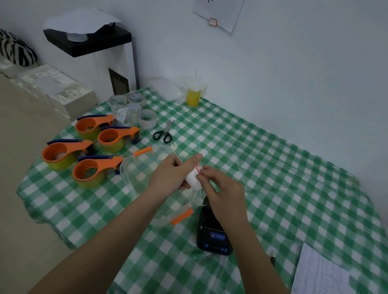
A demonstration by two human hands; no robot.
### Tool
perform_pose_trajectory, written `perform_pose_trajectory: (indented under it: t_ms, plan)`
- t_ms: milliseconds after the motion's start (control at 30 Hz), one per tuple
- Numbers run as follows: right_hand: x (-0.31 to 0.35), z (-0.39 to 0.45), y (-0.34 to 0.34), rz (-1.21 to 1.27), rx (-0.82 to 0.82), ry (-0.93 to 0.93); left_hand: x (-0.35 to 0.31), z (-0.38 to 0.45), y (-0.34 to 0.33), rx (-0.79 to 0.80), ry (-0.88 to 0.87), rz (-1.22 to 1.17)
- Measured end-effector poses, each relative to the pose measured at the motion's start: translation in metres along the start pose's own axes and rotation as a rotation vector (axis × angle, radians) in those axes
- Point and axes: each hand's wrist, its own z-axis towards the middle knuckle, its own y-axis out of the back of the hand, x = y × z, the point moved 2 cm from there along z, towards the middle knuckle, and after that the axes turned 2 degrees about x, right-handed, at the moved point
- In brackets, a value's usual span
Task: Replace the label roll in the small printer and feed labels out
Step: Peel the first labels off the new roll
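A small white label roll with red-outlined labels is held above the table between both hands. My left hand grips the roll's body, thumb up along its side. My right hand pinches the roll's loose end with its fingertips. The small black printer lies on the green checked tablecloth just below my right wrist, with its lid open and its blue front panel facing me. Part of its roll bay is hidden by my right hand.
A clear plastic box with orange clips sits under my left hand. Several orange tape dispensers stand at left, with tape rolls and scissors behind. A yellow drink cup stands by the wall. A printed sheet lies at right.
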Motion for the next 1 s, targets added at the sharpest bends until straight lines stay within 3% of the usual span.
perform_pose_trajectory:
  t_ms: [233, 467, 667, 800, 1000]
  plan:
    - [-0.0025, 0.0033, -0.0029, -0.232, -0.006, 0.137, 0.0014, 0.0006, -0.0041, -0.021, 0.007, 0.003]
    - [-0.0009, 0.0015, -0.0001, -0.108, -0.027, 0.078, -0.0008, 0.0003, -0.0034, -0.035, 0.018, 0.022]
    - [0.0004, 0.0038, -0.0015, 0.107, -0.018, -0.144, -0.0009, 0.0, -0.005, -0.025, 0.021, -0.005]
    - [0.0039, 0.0027, -0.0051, -0.016, -0.013, -0.053, 0.0009, -0.0006, -0.0037, -0.014, 0.013, -0.005]
    - [0.0042, 0.0059, -0.0031, 0.261, -0.125, -0.351, 0.0019, -0.0022, -0.0039, 0.006, 0.001, -0.037]
